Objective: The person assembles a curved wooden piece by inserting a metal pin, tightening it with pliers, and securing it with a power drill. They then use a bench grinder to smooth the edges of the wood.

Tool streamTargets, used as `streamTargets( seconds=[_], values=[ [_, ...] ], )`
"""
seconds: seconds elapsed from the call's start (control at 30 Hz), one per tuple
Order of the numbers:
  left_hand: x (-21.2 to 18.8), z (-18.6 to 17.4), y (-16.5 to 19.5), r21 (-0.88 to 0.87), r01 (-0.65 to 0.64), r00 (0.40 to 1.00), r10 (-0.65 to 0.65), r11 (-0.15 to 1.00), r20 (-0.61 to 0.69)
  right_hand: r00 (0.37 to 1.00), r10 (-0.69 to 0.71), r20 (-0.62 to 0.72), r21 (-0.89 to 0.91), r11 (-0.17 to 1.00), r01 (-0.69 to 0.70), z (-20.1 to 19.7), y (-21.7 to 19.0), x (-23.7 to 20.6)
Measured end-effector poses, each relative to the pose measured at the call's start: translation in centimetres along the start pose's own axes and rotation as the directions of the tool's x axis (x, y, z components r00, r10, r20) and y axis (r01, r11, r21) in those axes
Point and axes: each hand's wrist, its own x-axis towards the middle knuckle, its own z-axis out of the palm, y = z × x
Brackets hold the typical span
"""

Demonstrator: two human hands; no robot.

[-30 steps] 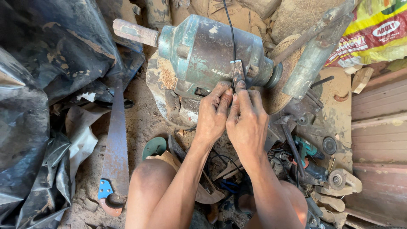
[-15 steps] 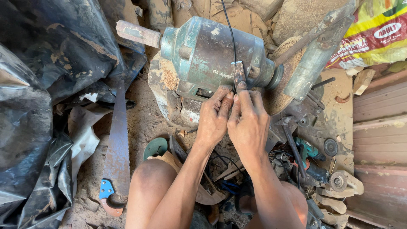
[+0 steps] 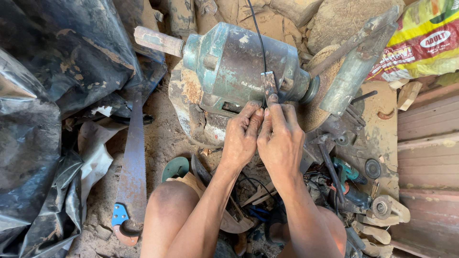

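A worn green electric motor point(image 3: 239, 67) lies on the dusty ground with a pale shaft end at its left and a round disc at its right. A black cable point(image 3: 257, 33) runs down its side to a small rusty clip point(image 3: 269, 83). My left hand point(image 3: 241, 136) and my right hand point(image 3: 281, 138) are pressed together just below that clip, fingertips pinching the cable's end. My right forefinger touches the clip. My bare knee point(image 3: 169, 205) is below.
A rusty handsaw with a blue handle point(image 3: 131, 167) lies to the left, beside black plastic sheeting point(image 3: 43, 119). A metal bar point(image 3: 356, 62) leans at the right. A green drill point(image 3: 349, 174), small discs and scrap parts lie at the lower right, by wooden boards point(image 3: 430, 157).
The view has shifted slightly. Both hands stay together at the cable end by the clip, with only small finger movement.
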Motion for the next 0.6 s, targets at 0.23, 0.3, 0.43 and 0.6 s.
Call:
streamTargets(
  seconds=[0.23,0.3,0.43,0.6],
  values=[
    [-0.1,0.0,0.1,-0.027,-0.004,1.0,0.004,1.0,0.001,1.0,0.019,0.006,0.015,1.0,-0.019,0.3,0.3,-0.1],
    [0.0,0.1,0.1,-0.042,0.014,1.0,-0.014,0.999,-0.006,1.0,0.016,0.0,0.031,0.999,-0.016,0.3,0.5,-0.1],
    [0.3,0.2,0.1,-0.002,-0.015,0.999,0.015,1.0,-0.028,1.0,-0.017,-0.002,0.153,0.988,0.018,-0.2,1.1,-0.3],
    [0.4,0.5,0.1,0.032,-0.015,0.999,0.016,0.999,-0.041,0.999,0.013,-0.039,0.142,0.99,-0.008,0.1,1.7,-0.5]
  ],
)
